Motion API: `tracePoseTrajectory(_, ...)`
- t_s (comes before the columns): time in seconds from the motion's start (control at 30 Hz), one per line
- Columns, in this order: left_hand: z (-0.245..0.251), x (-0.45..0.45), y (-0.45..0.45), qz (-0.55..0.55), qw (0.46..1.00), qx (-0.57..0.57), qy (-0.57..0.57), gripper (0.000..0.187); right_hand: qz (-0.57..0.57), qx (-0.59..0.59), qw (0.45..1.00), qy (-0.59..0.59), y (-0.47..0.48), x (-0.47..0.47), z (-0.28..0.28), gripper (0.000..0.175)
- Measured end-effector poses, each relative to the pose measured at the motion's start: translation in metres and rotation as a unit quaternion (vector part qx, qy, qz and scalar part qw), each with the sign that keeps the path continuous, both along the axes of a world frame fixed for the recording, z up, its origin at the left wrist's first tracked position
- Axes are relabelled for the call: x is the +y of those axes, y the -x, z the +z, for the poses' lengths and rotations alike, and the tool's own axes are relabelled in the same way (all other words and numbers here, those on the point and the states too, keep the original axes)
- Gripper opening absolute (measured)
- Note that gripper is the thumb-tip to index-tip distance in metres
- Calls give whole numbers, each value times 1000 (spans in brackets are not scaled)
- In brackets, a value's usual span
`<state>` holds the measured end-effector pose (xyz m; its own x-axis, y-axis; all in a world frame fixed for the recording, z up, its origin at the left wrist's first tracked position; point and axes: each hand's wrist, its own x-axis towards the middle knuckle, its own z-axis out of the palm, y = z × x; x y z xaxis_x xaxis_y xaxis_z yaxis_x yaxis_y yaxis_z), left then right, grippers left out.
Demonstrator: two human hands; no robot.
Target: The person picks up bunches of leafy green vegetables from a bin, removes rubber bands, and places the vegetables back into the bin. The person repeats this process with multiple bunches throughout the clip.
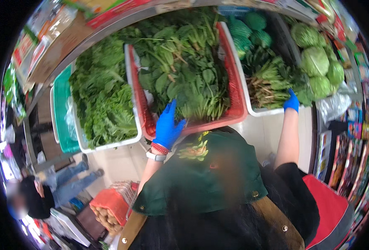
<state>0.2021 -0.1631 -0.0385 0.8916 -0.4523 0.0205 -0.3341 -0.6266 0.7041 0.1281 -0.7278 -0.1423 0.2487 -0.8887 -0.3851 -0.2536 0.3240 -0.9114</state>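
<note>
My left hand (169,126), in a blue glove, is over the front left of a red basket (239,103) with a pale rim. Its fingers are apart, close to the loose leafy greens (208,76) heaped inside, and nothing shows in its grasp. On the right, my gloved right hand (291,101) is against the right side of stacked bunches of stemmed greens (269,82) in a white basket (267,112). Leaves partly hide its fingers, so whether it grips them is unclear. Green netted vegetables (255,29) lie behind those bunches.
Curly lettuce-like greens (103,93) fill a white basket (109,145) at left, beside a teal crate (64,125). Cabbages (315,61) are piled at far right. A shelf edge (118,25) spans the back. A person (36,195) and a potato sack (108,207) are at lower left.
</note>
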Motion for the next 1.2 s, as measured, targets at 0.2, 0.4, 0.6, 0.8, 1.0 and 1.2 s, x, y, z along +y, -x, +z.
tracePoseTrajectory(0.2, -18, 46, 18, 110, 993, -46, -2, 67, -16, -82, 936, 342, -18, 79, 98, 59)
tracePoseTrajectory(0.4, -50, 48, 27, 243, 967, -59, 43, 56, 400, -127, 874, 247, -124, 242, 135, 46)
tracePoseTrajectory(0.6, -49, 34, 22, 296, 946, -109, -73, 52, 615, 25, 716, 330, -267, 313, 30, 58)
tracePoseTrajectory(0.8, -50, 33, 22, 319, 939, -105, -72, 54, 454, -8, 824, 340, -342, 329, -2, 49)
tracePoseTrajectory(1.0, -46, 32, 24, 333, 939, -28, -83, 54, 337, -48, 897, 282, -323, 297, -17, 45)
tracePoseTrajectory(1.2, -41, 29, 22, 343, 937, -10, -71, 53, 250, -46, 905, 342, -306, 309, -2, 45)
